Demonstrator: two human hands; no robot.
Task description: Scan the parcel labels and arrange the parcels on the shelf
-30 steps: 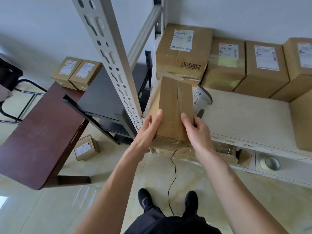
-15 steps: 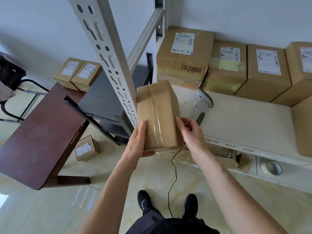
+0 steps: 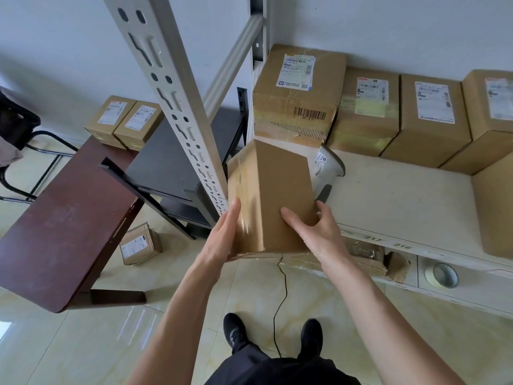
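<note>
Fingers: left hand (image 3: 222, 234) flat against the taped side of the parcel (image 3: 273, 198), right hand (image 3: 313, 232) with thumb across the plain top face and fingers curled round the far side, so both are clamped on the parcel. It's held in the air at the front left corner of the shelf (image 3: 402, 207), just beside the perforated upright (image 3: 177, 107), lower end over the shelf lip. Change over the last second: the parcel has been rolled in the hands; the taped seam that faced up half a second ago now sits on the left face, and a bare cardboard face is up. No label visible on either face shown. Read: still hunting for the label, scan not done yet. Scanner (image 3: 327, 170) lies on the shelf right behind the parcel, untouched, cable hanging to the floor. Labelled boxes (image 3: 369, 107) already line the back of the shelf; more wait on the floor (image 3: 140, 245) and the dark table (image 3: 125, 120).
</note>
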